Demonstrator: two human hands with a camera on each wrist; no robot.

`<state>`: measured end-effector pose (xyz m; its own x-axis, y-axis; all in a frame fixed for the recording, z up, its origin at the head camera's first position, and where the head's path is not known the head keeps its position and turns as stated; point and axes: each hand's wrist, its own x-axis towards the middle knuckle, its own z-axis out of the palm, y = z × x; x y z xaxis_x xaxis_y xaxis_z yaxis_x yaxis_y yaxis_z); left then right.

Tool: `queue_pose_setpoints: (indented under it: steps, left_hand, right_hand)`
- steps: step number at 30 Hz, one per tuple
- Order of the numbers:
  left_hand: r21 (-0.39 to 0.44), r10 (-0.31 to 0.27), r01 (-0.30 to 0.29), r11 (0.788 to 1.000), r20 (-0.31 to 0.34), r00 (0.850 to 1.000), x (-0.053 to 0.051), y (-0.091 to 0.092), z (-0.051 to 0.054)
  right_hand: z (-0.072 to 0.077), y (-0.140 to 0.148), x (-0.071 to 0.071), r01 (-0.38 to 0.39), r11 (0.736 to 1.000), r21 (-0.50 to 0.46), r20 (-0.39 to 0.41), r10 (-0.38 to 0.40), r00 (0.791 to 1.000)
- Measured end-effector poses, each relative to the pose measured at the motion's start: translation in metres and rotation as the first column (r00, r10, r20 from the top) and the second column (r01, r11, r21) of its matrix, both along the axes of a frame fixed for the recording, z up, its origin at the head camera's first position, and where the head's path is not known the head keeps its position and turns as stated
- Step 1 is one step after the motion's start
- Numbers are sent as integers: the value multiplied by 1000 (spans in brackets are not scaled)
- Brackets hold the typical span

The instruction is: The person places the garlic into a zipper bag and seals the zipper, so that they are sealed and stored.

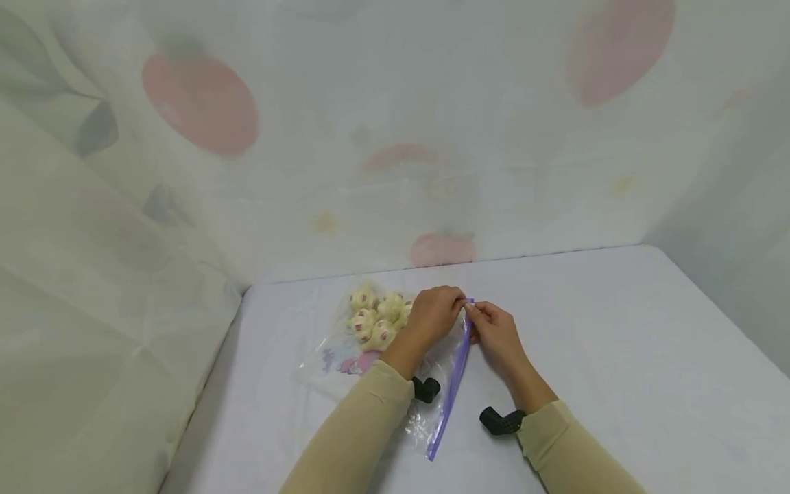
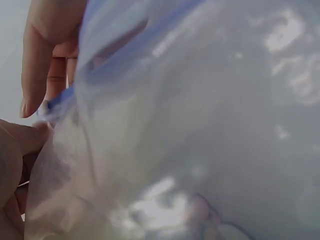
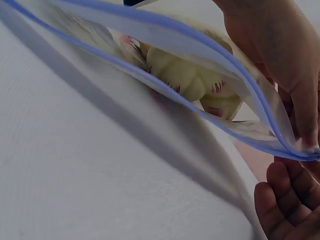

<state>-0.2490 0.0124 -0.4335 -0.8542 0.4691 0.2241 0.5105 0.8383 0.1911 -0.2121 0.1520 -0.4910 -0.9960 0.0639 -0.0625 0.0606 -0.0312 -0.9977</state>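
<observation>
A clear zip bag (image 1: pixel 339 374) with a purple zip strip (image 1: pixel 453 384) and a pink and blue cartoon print lies on the table. Inside it are several cream-coloured, lobed balls (image 1: pixel 373 317) with dark red marks. At the far end of the strip, my left hand (image 1: pixel 435 315) pinches the bag's corner. My right hand (image 1: pixel 496 336) meets it there from the right, thumb and fingers gripping the same corner. From the right wrist, the bag's mouth (image 3: pixel 150 55) gapes along the strip, and balls (image 3: pixel 185 80) show through it.
A white cloth covers the table (image 1: pixel 617 357). Behind it hangs a pale curtain (image 1: pixel 524 151) with a fruit print, and more curtain (image 1: pixel 92 329) borders the left side. Black camera mounts (image 1: pixel 501 420) sit at both wrists.
</observation>
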Motion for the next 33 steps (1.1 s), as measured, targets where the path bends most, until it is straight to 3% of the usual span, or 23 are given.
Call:
queue_pose_setpoints:
  steps: [7, 15, 20, 24, 28, 33]
  left_hand:
    - [36, -4, 8, 999, -97, 995, 6, 3, -3]
    - [91, 7, 10, 996, -184, 983, 5, 2, -8]
    - [111, 31, -11, 994, -178, 984, 4, -2, -8]
    - [181, 82, -50, 982, -174, 981, 2, -10, -5]
    - [247, 144, -99, 964, -171, 975, -1, -17, -3]
    - [295, 215, -175, 939, -109, 970, -6, -27, 0]
  right_hand:
    - [5, 3, 2, 44, 996, 76, -63, -39, 997]
    - [13, 5, 4, 0, 999, 41, -73, 3, 997]
    - [13, 1, 5, -27, 998, 60, -61, 30, 998]
    - [12, -4, 7, -84, 988, 130, -59, 92, 994]
    - [12, -7, 9, -153, 969, 193, -51, 165, 985]
    - [11, -9, 11, -275, 925, 261, -14, 289, 957]
